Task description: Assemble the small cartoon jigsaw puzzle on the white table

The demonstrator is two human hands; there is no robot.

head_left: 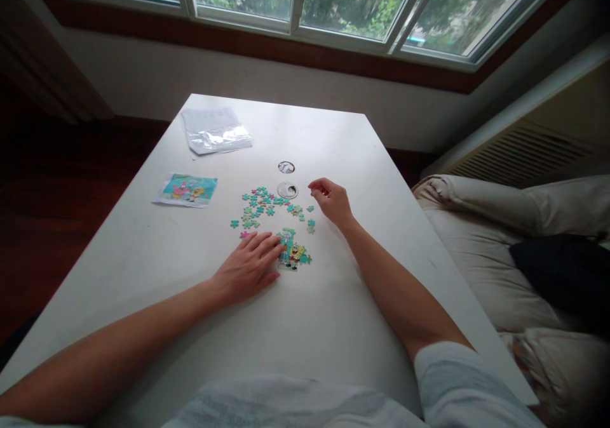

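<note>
My left hand point(251, 261) lies flat on the white table with its fingers stretched out. Its fingertips touch the left edge of a partly joined jigsaw puzzle point(295, 253), which shows a yellow square cartoon figure and a pale teal one. Off to the right, my right hand point(332, 200) hovers over or rests on the table, fingers curled into a pinch. Whether a small piece is between those fingers cannot be made out. Loose puzzle pieces point(270, 211), mostly teal with a few pink ones, are scattered beyond the joined part. One pink piece point(244, 234) lies by my left fingers.
A printed picture sheet point(188, 190) with cartoon figures lies at the left. Behind it is a clear plastic bag with papers point(216, 131). Two round fittings, a ringed disc point(287, 190) and a hole point(286, 167), are mid-table. A beige sofa point(467, 244) stands right.
</note>
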